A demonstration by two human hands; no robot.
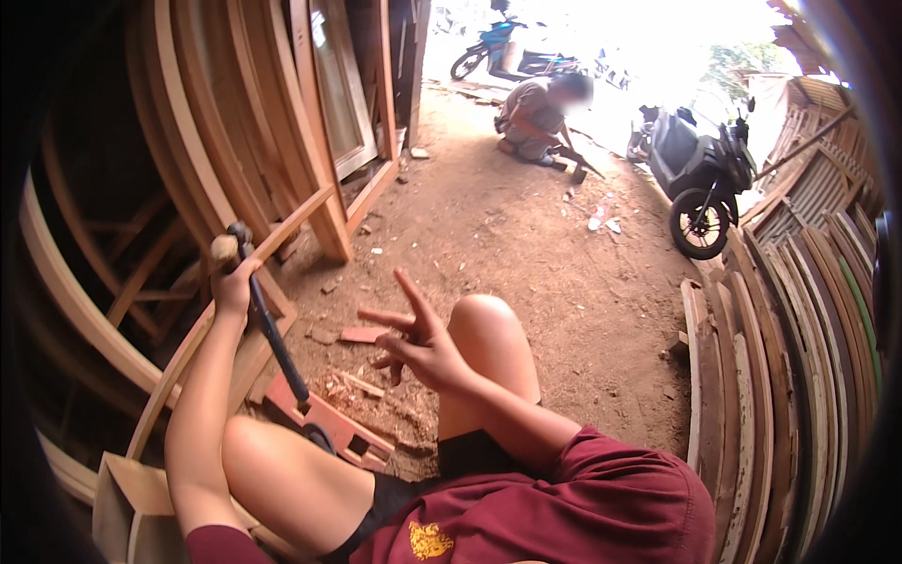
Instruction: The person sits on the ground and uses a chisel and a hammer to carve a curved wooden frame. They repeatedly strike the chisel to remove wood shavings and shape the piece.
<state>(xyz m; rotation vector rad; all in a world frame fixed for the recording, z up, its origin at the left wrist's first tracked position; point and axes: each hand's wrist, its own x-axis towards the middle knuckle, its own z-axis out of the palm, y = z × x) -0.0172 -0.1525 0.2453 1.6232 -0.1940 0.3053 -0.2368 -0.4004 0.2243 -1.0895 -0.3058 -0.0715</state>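
Observation:
My left hand [235,282] is closed around a wooden-ended tool [225,250] at the left, beside a long dark metal bar [274,338] with a dark top; whether these are one tool or two I cannot tell. The bar slants down to a pinkish board [362,440] with rectangular cutouts, lying on the dirt between my legs. A dark round object [318,440] is by its lower end. My right hand [413,338] is raised near my right knee, fingers spread, holding nothing.
Wooden frames [169,113] lean along the left. Weathered planks [770,395] are stacked upright at the right. Another person [531,122] crouches ahead on the dirt floor [592,301], hands on a dark object. A black scooter [695,169] stands at right, a blue one [498,52] farther back.

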